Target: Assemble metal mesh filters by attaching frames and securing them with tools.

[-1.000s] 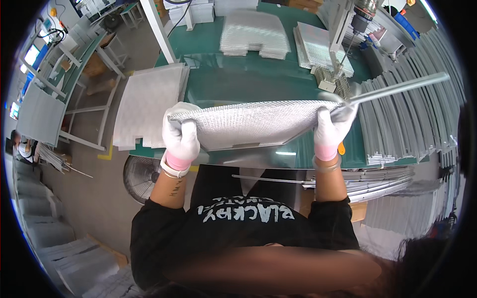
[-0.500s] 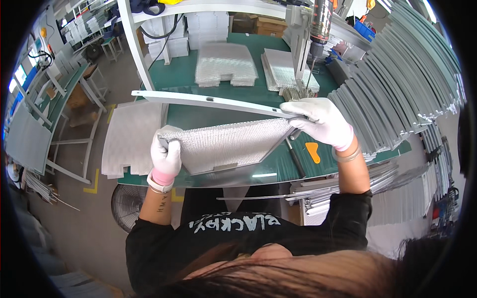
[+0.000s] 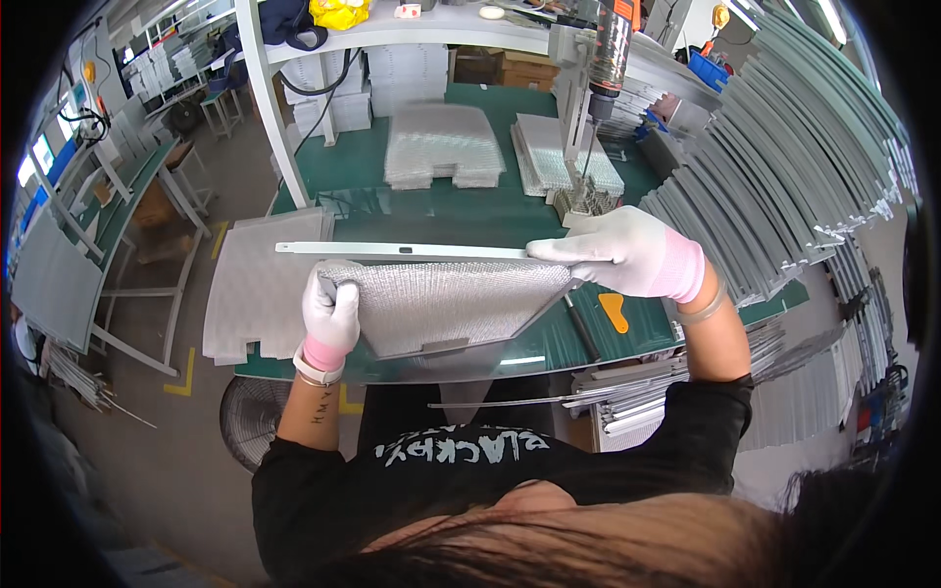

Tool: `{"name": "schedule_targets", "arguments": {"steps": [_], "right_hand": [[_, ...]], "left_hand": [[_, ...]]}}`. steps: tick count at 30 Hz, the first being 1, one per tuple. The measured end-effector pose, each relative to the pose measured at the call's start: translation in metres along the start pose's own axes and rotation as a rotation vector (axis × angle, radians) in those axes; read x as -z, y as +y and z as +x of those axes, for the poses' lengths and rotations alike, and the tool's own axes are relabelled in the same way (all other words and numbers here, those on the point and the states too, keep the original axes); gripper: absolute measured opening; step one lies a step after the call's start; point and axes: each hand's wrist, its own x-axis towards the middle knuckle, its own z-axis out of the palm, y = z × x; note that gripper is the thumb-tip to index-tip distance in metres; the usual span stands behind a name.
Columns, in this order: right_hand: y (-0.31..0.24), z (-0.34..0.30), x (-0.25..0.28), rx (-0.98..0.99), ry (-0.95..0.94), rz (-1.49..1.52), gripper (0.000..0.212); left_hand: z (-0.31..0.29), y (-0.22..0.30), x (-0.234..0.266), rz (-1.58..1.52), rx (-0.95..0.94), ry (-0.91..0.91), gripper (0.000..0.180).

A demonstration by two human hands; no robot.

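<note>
Green table [image 3: 451,220]; left hand [image 3: 331,312] clamped on mesh panel [image 3: 451,306], right hand [image 3: 627,255] on metal strip [image 3: 441,253].

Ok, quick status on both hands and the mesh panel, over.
Left hand gripping mesh panel by left end. Right hand holding white slotted rail along panel's far edge. Orange flat tool lies right of panel, apart.

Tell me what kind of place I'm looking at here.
Probably a factory or assembly workshop: there's a green-topped workbench, an upright power drill above it, and a long row of grey strips stacked close together at the right.
</note>
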Motion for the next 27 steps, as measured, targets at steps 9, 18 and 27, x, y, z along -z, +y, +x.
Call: {"name": "schedule_targets", "arguments": {"steps": [9,18,27], "right_hand": [[-0.005,0.017,-0.020,0.078,0.076,0.036,0.041],[-0.003,0.042,-0.029,0.150,0.063,0.010,0.032],[-0.005,0.072,-0.042,0.165,0.005,0.018,0.041]], "left_hand": [[0.017,0.044,0.017,-0.004,0.074,-0.346,0.017],[0.016,0.052,-0.010,0.022,-0.066,-0.060,0.007],[0.005,0.031,-0.023,-0.208,-0.217,0.260,0.070]]}}
